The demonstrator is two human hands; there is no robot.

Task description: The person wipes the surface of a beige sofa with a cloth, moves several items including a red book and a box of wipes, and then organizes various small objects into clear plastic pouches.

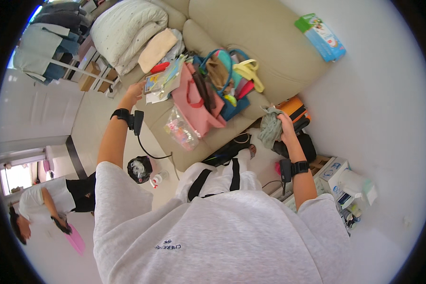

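Observation:
My right hand [287, 128] grips a crumpled grey-green cloth [271, 128], held off the right end of the sofa seat. My left hand [135, 93] is at the sofa's left edge, fingers apart, beside a small flat framed picture [152, 82]; whether it touches it I cannot tell. Between the hands lies a pile on the beige sofa [159, 131]. It includes a pink bag [184, 92] with red handles, clear plastic packets [168, 80], a blue-handled bag [230, 106], a yellow strap-like item [248, 71] and a clear bag of small pink things [181, 129].
A folded quilt [127, 32] and a peach cloth [158, 49] lie at the sofa's far left. On the floor stand a black-lined bin [139, 169] and a spray bottle [159, 178]. An orange case [293, 108] and boxes [333, 174] line the right wall. Another person [49, 198] holds something pink.

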